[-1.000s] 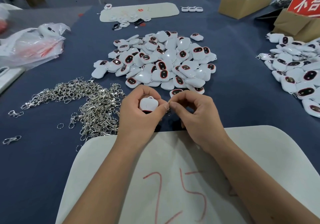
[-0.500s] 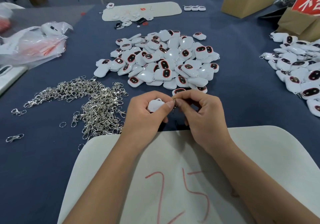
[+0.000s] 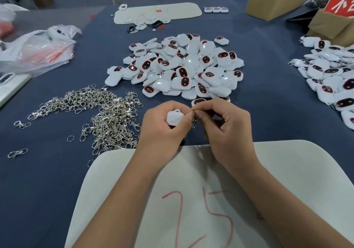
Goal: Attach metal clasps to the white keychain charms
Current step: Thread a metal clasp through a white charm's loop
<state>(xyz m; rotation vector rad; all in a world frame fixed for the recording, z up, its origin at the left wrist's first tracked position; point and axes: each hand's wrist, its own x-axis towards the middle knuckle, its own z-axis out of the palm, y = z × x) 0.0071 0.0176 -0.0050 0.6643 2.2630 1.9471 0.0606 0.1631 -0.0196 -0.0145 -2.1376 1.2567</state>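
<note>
My left hand (image 3: 162, 129) grips one white charm (image 3: 174, 117), its plain back facing up and its small loop at the top. My right hand (image 3: 226, 127) pinches a metal clasp (image 3: 194, 120) right beside the charm, thumb and forefinger meeting my left thumb. The clasp hangs down between the two hands, mostly hidden. A heap of white charms with dark oval faces (image 3: 183, 69) lies just beyond my hands. A pile of silver clasps (image 3: 107, 113) spreads to the left.
A white board marked "25" (image 3: 287, 171) lies under my forearms. More charms (image 3: 333, 71) are heaped at the right edge. Plastic bags (image 3: 38, 50) sit far left, cardboard boxes (image 3: 272, 4) far right, another white board (image 3: 159, 12) at the back. Loose clasps (image 3: 17, 152) lie scattered at left.
Both hands stayed together over the same spot; the fingers shifted slightly as the clasp is worked at the charm. The view moved a little.
</note>
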